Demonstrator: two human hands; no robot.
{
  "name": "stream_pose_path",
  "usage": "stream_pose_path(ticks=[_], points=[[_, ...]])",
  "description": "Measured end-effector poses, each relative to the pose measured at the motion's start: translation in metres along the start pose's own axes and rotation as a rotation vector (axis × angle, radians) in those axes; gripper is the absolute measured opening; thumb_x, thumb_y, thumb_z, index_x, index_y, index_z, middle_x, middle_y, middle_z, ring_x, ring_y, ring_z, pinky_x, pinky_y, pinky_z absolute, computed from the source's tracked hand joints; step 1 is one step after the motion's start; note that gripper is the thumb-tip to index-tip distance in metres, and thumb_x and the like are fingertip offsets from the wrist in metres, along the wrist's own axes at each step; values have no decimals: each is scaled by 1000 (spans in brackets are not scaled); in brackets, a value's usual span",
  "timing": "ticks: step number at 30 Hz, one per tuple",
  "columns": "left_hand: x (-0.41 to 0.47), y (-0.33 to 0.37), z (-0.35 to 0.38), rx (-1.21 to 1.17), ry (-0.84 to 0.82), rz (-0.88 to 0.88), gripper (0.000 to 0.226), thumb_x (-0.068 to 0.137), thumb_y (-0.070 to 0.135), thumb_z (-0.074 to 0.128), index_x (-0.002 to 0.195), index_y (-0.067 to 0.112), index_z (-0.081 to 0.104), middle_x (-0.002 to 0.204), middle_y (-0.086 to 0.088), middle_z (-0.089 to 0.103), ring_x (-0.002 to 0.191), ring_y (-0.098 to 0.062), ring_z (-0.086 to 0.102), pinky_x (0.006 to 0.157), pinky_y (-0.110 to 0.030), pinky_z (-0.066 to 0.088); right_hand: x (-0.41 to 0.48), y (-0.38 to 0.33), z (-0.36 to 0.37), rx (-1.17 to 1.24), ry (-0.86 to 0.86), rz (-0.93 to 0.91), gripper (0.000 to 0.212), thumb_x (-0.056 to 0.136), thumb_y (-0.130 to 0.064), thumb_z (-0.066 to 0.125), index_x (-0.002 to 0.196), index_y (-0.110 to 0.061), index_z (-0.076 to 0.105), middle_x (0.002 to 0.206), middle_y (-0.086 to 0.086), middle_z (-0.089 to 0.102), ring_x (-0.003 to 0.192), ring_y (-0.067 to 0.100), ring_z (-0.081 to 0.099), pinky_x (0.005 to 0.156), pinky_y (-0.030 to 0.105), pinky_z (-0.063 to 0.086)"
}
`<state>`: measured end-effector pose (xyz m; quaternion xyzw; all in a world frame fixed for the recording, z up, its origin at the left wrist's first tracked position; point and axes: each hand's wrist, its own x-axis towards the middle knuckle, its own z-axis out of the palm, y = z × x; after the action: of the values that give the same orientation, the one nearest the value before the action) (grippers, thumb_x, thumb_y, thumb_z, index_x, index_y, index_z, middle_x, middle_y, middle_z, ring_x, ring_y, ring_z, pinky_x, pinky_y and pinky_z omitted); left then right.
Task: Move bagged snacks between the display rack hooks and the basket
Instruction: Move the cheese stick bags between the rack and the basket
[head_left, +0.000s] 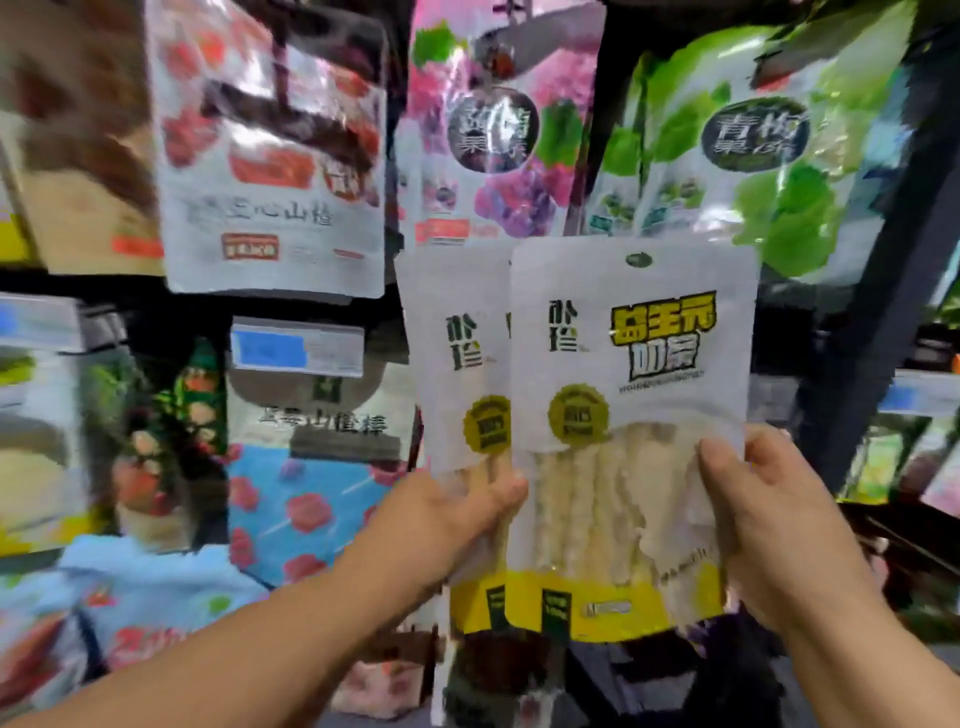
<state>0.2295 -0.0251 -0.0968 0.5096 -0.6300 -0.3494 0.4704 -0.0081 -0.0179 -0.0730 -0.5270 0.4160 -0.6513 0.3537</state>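
Right hand (769, 519) pinches the front white-and-yellow snack bag (634, 415) at its right edge, thumb flat on the clear window, fingers hidden behind. On my feed the left hand (457, 514) grips a second, matching bag (457, 364), thumb across its lower front. That second bag sits just left of the front bag and is partly tucked behind it. Both bags are upright. I can see a hang hole (639, 259) at the front bag's top. Above the front bag hang a green pouch (769, 156) and a purple grape pouch (493, 130). Up and left of it is a red-printed pouch (270, 156), and level to its left a blue price tag (296, 348).
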Motion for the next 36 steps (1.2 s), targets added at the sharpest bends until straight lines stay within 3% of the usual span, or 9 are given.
stream_pose_path(ticks=[6,8,12,15,18,22,25,31,36], points=[[-24,-14,-74,-62,118,-16,22,77,58,72,64,41,73,64,21,68,62,7,62,65,-11,43,11,16,78,112,-321,6,17,89,-28,54,99,-17,62,87,7,75,69,17,71,53,27,55],[-34,-19,-94,-30,145,-7,14,75,50,74,68,38,75,72,23,70,69,9,63,67,-11,45,11,21,99,139,-409,9,19,86,-30,54,99,-24,66,94,6,76,79,20,74,60,29,58],[-61,-20,-130,10,217,-56,34,82,33,73,48,30,70,49,20,60,51,10,56,55,-8,40,-4,29,143,135,-584,3,27,88,-37,51,111,-41,66,115,2,72,106,25,69,92,48,53],[-76,-21,-166,13,250,-97,37,55,72,78,54,36,71,54,18,64,55,8,58,67,-14,49,-15,25,178,145,-715,36,33,84,-30,65,114,-43,62,114,-9,72,106,15,69,88,36,55],[-93,-45,-207,4,366,-187,53,56,65,82,57,14,68,60,9,66,56,-3,60,76,-25,52,-24,23,219,-73,-828,-30,74,59,-32,89,119,-51,50,114,-19,69,108,8,66,92,38,55],[-120,-72,-256,22,523,-245,44,79,44,77,59,13,53,50,8,52,45,-5,47,54,-21,37,-48,24,282,-264,-824,-55,103,42,-44,83,135,-42,38,122,-14,62,114,11,60,98,36,50],[-136,-80,-285,81,598,-255,42,84,29,69,50,15,50,43,8,49,39,-3,43,45,-17,33,-70,29,326,-206,-826,-80,75,60,-22,90,119,-32,46,109,-20,60,97,-13,56,77,3,42],[-166,-106,-327,-16,661,-351,34,92,17,63,59,13,57,47,6,53,38,-1,46,41,-9,34,-102,53,396,-161,-849,-45,49,69,-7,85,95,-33,53,96,-22,61,87,-7,61,62,3,43],[-181,-152,-370,50,756,-505,44,64,54,76,75,12,73,80,-4,74,85,-27,70,86,-40,54,-124,74,448,-142,-880,70,44,74,-7,80,101,-32,55,103,-10,65,95,5,63,68,14,46]])
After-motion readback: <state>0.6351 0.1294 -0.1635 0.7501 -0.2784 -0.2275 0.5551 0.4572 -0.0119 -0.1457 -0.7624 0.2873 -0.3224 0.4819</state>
